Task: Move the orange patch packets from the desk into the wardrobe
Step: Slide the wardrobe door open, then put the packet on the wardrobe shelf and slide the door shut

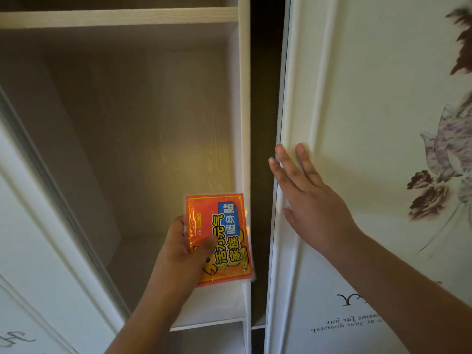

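The wardrobe [143, 118] fills most of the view, and its open compartment with pale wooden walls occupies the whole area from 9 o'clock to 12 o'clock; nothing is seen lying in the part of it that shows. The sliding door [357, 149] with a printed flower pattern stands at 3 o'clock, and a dark gap separates it from the vertical divider [244, 123] of the compartment. The right hand [310, 198] lies flat on the left edge of this door, its fingers spread wide, holding nothing. The left hand [184, 249], at 6 o'clock, grips the orange patch packets [219, 238] with the thumb across the printed face; pale edges behind the front one suggest a small stack, but I cannot count them. The long axis of the packets runs almost from 6 o'clock to 12 o'clock, with the top leaning a little to 11, and their right edge is just beside the divider. The floor of the compartment [138, 254] lies from the packets toward 10 o'clock, so I judge the left hand only needs to go forward and slightly left to put them down, while the right hand is on the wrong side of the divider.
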